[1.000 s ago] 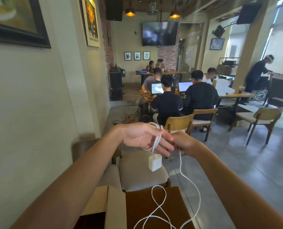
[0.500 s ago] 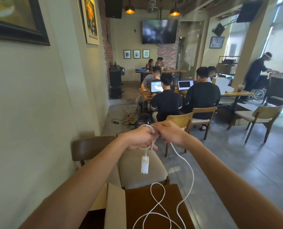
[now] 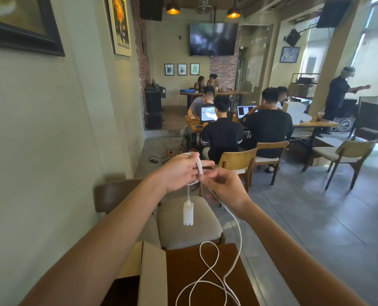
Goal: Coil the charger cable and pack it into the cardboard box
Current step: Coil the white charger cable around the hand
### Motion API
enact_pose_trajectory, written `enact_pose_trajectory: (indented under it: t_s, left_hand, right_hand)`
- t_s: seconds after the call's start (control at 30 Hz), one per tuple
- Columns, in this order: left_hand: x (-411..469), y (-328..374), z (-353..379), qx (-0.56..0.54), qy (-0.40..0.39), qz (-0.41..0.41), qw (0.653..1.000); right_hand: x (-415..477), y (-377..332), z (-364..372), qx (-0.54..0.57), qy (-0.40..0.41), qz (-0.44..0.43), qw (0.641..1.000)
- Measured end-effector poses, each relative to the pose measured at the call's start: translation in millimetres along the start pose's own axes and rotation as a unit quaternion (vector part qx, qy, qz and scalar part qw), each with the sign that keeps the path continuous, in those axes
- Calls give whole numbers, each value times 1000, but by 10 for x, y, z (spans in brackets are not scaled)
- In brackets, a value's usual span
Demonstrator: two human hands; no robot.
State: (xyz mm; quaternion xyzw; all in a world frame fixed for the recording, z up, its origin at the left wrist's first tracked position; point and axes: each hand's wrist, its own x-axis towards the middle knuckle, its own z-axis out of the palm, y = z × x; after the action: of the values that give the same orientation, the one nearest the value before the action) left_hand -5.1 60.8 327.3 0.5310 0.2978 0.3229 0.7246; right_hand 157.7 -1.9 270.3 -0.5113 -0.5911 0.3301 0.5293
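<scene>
Both arms reach out in front of me, raised above the table. The white charger cable is wound in a few loops around the fingers of my left hand. Its white power brick hangs on a short length below that hand. My right hand pinches the cable just right of the loops. From there the cable drops and lies in loose curls on the brown table. The open cardboard box stands at the table's left, partly hidden by my left forearm.
A cushioned chair stands just beyond the table, against the wall on the left. Farther off, several people sit at tables with laptops, with wooden chairs behind them. A person stands at the far right. Grey floor runs along the right.
The view shifted slightly. My right hand came round the left hand and laid another turn of cable over its fingers. The brick swung and turned edge-on, and the slack on the table shifted.
</scene>
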Motion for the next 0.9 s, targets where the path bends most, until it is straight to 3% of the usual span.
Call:
enact_pose_trajectory:
  t_s: [0.13, 0.37, 0.5, 0.6, 0.73, 0.8, 0.83, 0.9]
  left_hand:
    - [71, -38, 18, -28, 53, 15, 998]
    - [-3, -31, -81, -172, 41, 4, 984]
    - [-120, -41, -150, -109, -30, -43, 993]
    - [-181, -24, -235, -78, -114, -80, 987]
    - [-240, -125, -285, 41, -213, -136, 967]
    - [-291, -176, -262, 80, -237, -157, 955]
    - [-318, -196, -255, 101, -241, -165, 951]
    - [-354, -225, -265, 142, -247, -179, 942]
  right_hand:
    - [-50, 158, 33, -3, -2, -27, 1000]
    - [-235, 455, 31, -37, -131, 39, 990]
    - [-218, 527, 87, -111, -125, 134, 977]
    - [-144, 513, 72, -151, -108, 151, 971]
    - [36, 448, 22, -198, -96, 164, 962]
    - [79, 327, 4, -142, -106, 175, 969]
    - [95, 270, -10, -58, -123, 191, 972]
    - [109, 166, -58, 144, -171, 242, 944]
